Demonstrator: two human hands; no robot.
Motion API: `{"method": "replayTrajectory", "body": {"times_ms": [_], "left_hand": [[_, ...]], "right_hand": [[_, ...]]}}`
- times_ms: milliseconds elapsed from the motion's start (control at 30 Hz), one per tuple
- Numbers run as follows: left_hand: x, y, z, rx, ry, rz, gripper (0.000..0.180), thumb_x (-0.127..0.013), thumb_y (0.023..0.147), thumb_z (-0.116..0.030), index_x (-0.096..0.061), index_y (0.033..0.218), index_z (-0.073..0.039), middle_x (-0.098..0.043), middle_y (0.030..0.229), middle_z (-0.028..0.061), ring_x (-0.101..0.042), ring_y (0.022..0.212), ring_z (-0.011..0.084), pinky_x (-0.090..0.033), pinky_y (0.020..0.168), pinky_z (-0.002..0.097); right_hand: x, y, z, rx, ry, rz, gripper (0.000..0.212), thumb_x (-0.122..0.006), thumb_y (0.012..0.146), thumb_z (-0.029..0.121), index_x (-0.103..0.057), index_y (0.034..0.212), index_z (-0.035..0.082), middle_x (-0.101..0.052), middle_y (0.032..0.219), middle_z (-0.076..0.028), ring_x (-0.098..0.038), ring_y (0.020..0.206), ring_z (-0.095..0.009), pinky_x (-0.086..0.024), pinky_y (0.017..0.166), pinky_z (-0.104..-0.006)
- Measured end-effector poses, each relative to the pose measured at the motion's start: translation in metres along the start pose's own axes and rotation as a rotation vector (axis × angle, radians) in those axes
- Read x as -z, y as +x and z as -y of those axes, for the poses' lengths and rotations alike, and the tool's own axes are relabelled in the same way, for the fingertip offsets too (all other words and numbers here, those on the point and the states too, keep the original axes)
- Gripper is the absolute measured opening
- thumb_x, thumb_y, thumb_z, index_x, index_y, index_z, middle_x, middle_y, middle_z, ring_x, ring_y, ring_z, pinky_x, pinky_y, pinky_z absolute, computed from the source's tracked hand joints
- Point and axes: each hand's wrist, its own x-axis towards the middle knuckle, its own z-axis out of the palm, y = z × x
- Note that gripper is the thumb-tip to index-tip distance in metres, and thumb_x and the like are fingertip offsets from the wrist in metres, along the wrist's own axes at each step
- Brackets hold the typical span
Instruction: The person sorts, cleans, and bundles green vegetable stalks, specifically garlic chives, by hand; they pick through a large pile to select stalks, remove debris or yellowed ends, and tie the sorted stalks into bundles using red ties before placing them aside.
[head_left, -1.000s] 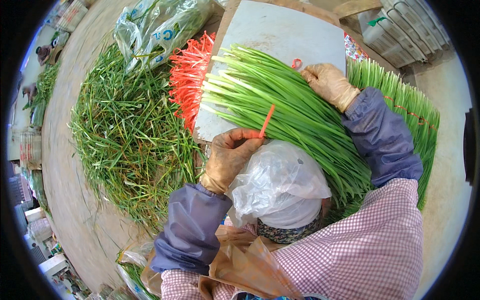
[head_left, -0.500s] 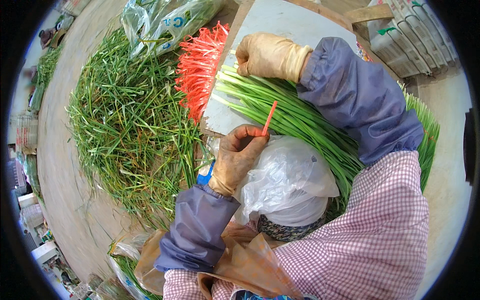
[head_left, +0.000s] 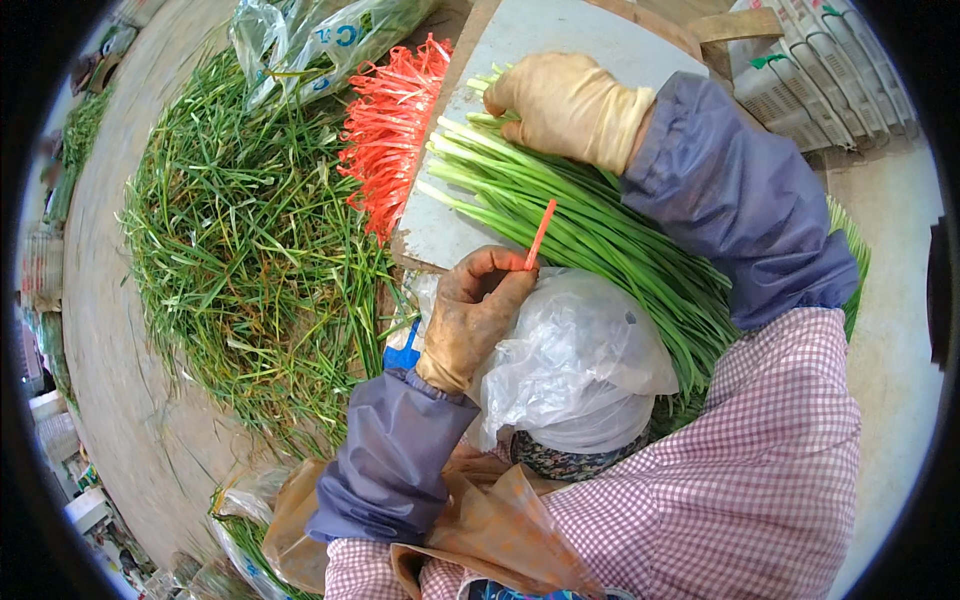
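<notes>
Pinched between the thumb and forefinger of my gloved left hand [head_left: 470,315] is a short red plastic tie [head_left: 541,235], its free end pointing up. My gloved right hand [head_left: 570,105] curls over the pale ends of a bundle of garlic chives [head_left: 600,230]; its fingertips are partly hidden among the stalks. The chives lie slantwise on a grey-white board [head_left: 530,30], leafy ends toward my right sleeve. Beside the board's left edge is a thick bunch of red plastic ties [head_left: 395,130]. Clear plastic [head_left: 575,350] covers my knee below the chives.
A big heap of loose green leaves [head_left: 250,260] covers the floor at left, with a plastic bag [head_left: 340,45] behind it. Stacked pale bundles [head_left: 810,75] stand at the far right. A brown sheet [head_left: 490,520] lies across my lap.
My right hand has shifted slightly right along the pale ends of the chives, and several stalk tips show more. My left hand holds the red tie in nearly the same place.
</notes>
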Motion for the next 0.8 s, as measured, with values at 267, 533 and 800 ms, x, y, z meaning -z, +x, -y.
{"method": "replayTrajectory", "body": {"times_ms": [267,533,800], "left_hand": [[-0.002,0.0,0.0,0.012,0.002,-0.005,0.01,-0.064,0.084,-0.01,-0.063,0.092,-0.004,-0.057,0.074,-0.0053,-0.046,0.061,0.0009,-0.037,0.053,0.0159],[-0.004,-0.004,-0.008,-0.055,0.076,-0.068,0.011,-0.065,0.083,-0.008,-0.063,0.092,-0.002,-0.06,0.075,-0.0031,-0.048,0.063,0.0021,-0.039,0.055,0.017],[-0.016,0.002,-0.007,-0.128,0.041,-0.094,0.008,-0.064,0.084,-0.005,-0.062,0.092,-0.002,-0.062,0.081,0.0007,-0.054,0.071,0.0064,-0.044,0.067,0.0207]], "right_hand": [[-0.012,0.007,0.005,-0.107,0.145,-0.116,0.018,-0.062,0.071,0.018,-0.067,0.084,0.006,-0.065,0.078,-0.018,-0.064,0.076,-0.035,-0.05,0.069,-0.0444],[-0.01,0.001,-0.023,-0.039,0.822,-0.551,0.019,-0.061,0.082,0.023,-0.067,0.084,0.005,-0.064,0.069,-0.006,-0.059,0.059,-0.017,-0.048,0.055,-0.0317],[-0.097,-0.086,-0.102,-0.46,0.531,-0.235,0.031,-0.055,0.088,0.029,-0.065,0.09,-0.001,-0.065,0.082,-0.021,-0.063,0.075,-0.031,-0.049,0.07,-0.0368]]}}
